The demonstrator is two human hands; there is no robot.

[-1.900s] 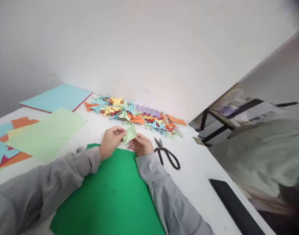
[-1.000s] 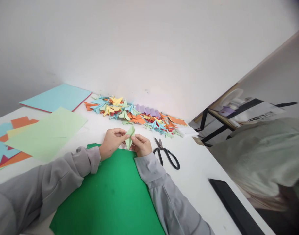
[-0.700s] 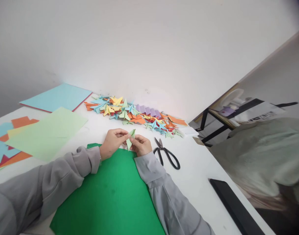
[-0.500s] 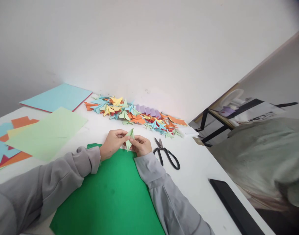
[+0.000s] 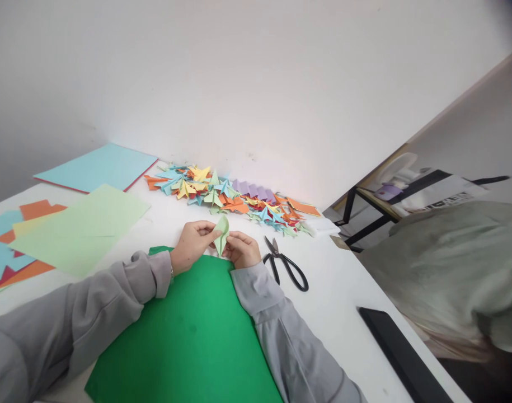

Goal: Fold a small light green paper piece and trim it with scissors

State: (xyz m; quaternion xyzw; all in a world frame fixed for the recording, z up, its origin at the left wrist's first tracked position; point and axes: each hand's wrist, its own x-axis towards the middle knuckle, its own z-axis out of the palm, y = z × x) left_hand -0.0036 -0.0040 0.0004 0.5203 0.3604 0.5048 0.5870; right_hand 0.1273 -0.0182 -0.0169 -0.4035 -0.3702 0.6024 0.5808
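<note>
A person's left hand (image 5: 192,244) and right hand (image 5: 244,250), fingertips pinched nearly closed, grip a small pale-green folded paper (image 5: 221,239) at the far edge of a large bright-green sheet (image 5: 184,336). Its upper part, flatter moments earlier, now bows open, suggesting an unset crease.

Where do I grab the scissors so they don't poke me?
I'd take the scissors by the black handles, coming from the near right side. They lie flat on the table with handles nearer you and slightly open blades pointing toward the paper pile. The right sleeve crowds the left handle.
</note>
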